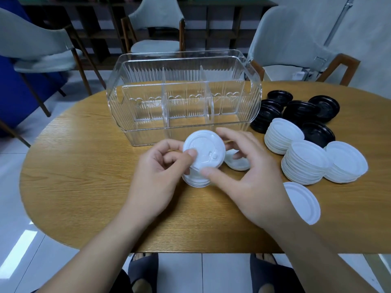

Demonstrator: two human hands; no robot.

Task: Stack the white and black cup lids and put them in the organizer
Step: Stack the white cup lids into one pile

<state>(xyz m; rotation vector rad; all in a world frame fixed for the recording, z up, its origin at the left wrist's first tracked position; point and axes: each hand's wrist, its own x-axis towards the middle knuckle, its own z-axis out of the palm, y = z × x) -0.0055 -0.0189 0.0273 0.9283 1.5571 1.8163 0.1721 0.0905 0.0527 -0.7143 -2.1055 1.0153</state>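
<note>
White lid (204, 149), held at table centre, tilted, top face toward the camera. Left hand (160, 174): thumb on the lid's top near its 8 o'clock rim, other fingers curled beneath. Right hand (251, 176): thumb at the lid's 6 o'clock rim, fingers spread loosely round the far side, touching the rim at about 2 o'clock. A short white stack (195, 180) sits directly under the held lid; judged: this lid is being seated onto it.

Another white lid (237, 161) lies at 3 o'clock, just beside the stack, partly behind the right fingers.

Further out at 3 o'clock: three white piles (304, 163), leaning, not squared. One single white lid (304, 201) at 4 o'clock near the right wrist. Black lids (300, 113) at 2 o'clock, in loose low heaps, unsorted.

Clear organizer (184, 60) at 12 o'clock, three compartments, no lids inside any.

Progress, judged: early. One white stack in the making; nothing placed. Left: finish white stacking, stack all black lids, load both into the organizer.

Wooden table (84, 166) carries all of it.
</note>
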